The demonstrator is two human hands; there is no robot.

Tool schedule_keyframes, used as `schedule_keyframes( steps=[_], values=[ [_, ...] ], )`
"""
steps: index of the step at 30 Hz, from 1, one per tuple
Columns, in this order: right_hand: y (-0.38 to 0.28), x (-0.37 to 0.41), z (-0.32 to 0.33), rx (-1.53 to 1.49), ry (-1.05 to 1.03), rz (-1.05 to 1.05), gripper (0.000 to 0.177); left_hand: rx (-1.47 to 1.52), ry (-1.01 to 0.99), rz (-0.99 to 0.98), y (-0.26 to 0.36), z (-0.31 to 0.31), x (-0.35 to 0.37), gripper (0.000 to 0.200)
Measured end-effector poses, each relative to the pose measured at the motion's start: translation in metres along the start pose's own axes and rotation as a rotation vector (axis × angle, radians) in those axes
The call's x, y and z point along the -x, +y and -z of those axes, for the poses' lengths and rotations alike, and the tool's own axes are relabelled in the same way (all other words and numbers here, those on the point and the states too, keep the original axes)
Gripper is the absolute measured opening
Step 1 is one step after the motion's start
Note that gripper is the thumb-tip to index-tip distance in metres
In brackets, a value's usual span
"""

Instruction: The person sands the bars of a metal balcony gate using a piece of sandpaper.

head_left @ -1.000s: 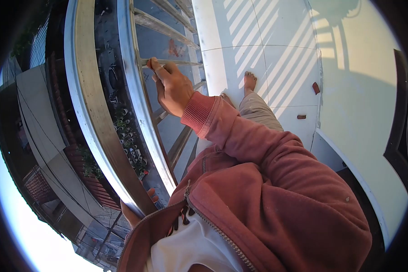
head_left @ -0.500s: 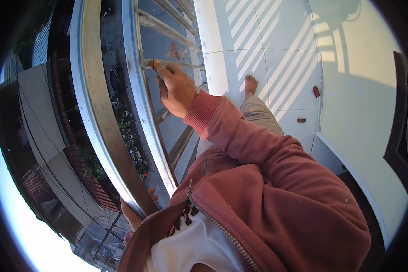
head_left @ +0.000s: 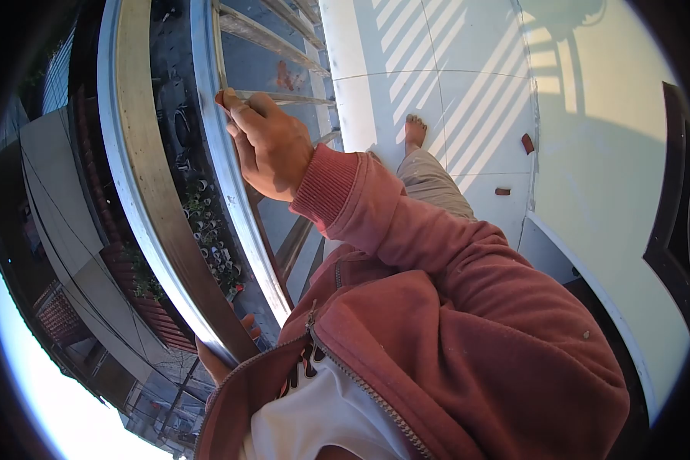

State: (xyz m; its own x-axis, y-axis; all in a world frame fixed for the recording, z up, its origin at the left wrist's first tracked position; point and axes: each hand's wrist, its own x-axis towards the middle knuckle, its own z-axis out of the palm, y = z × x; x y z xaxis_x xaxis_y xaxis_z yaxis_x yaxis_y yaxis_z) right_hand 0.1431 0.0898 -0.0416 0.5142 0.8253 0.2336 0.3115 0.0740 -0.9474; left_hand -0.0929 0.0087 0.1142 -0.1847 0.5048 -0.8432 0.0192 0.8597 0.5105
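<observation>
My right hand (head_left: 270,149) is closed, with a small reddish-brown piece (head_left: 225,97) pinched at its fingertips. That piece meets the inner metal rail (head_left: 230,165), near where a thin crossbar (head_left: 295,99) joins it. At the lower left, my left hand (head_left: 213,360) is wrapped round the wide outer rail (head_left: 149,192); the rail hides part of it, and its fingertips show on the inner side.
Two reddish-brown pieces lie on the tiled floor (head_left: 483,115), one near the wall (head_left: 590,176) and another (head_left: 502,192) below it. My bare foot (head_left: 415,132) stands beside the railing. Potted plants (head_left: 207,230) and a roof are visible beyond the rails.
My right hand has moved with its piece from the crossbar toward the inner rail's face. The whole view has shifted slightly; my left hand stays on the outer rail.
</observation>
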Motion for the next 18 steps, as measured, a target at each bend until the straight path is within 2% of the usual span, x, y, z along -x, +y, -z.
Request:
schedule_keyframes(
  steps=[1, 2, 3, 5, 8, 9, 11, 14, 15, 16, 17, 18],
  values=[
    [-0.008, 0.002, -0.001, -0.063, -0.002, 0.014, 0.032, -0.002, 0.016, 0.009, -0.003, 0.002, 0.003, 0.06],
    [0.013, 0.005, -0.013, -0.043, 0.096, 0.072, 0.032, 0.018, 0.108, -0.014, -0.006, 0.0, 0.0, 0.059],
    [0.014, 0.001, -0.013, -0.046, 0.1, 0.09, 0.032, 0.043, 0.191, -0.044, -0.007, -0.003, -0.005, 0.059],
    [0.018, 0.002, -0.008, 0.01, 0.006, -0.024, 0.033, 0.024, 0.141, -0.023, -0.003, 0.002, -0.007, 0.059],
    [0.004, 0.001, -0.008, -0.054, 0.038, 0.047, 0.035, -0.049, -0.001, -0.004, -0.005, 0.012, 0.001, 0.059],
    [0.01, 0.001, -0.008, -0.036, 0.036, 0.056, 0.035, 0.136, 0.025, 0.049, -0.005, 0.014, -0.003, 0.062],
    [0.0, 0.01, -0.01, -0.062, 0.033, 0.069, 0.036, 0.323, 0.035, 0.096, -0.004, 0.01, -0.008, 0.066],
    [-0.008, 0.005, -0.01, -0.08, 0.037, 0.106, 0.037, 0.274, 0.201, 0.025, -0.006, 0.004, -0.005, 0.065],
    [-0.011, -0.002, -0.009, -0.07, 0.059, 0.14, 0.038, 0.104, 0.108, 0.022, -0.003, 0.004, -0.001, 0.065],
    [-0.015, -0.015, -0.004, 0.065, -0.085, 0.075, 0.04, -0.067, 0.015, 0.024, -0.003, 0.003, 0.002, 0.065],
    [-0.013, -0.011, -0.006, 0.061, -0.092, 0.068, 0.04, -0.067, 0.023, 0.031, -0.006, 0.002, 0.004, 0.065],
    [-0.011, -0.007, -0.008, 0.018, -0.051, 0.082, 0.041, -0.01, 0.116, 0.009, -0.007, -0.001, 0.004, 0.064]
  ],
)
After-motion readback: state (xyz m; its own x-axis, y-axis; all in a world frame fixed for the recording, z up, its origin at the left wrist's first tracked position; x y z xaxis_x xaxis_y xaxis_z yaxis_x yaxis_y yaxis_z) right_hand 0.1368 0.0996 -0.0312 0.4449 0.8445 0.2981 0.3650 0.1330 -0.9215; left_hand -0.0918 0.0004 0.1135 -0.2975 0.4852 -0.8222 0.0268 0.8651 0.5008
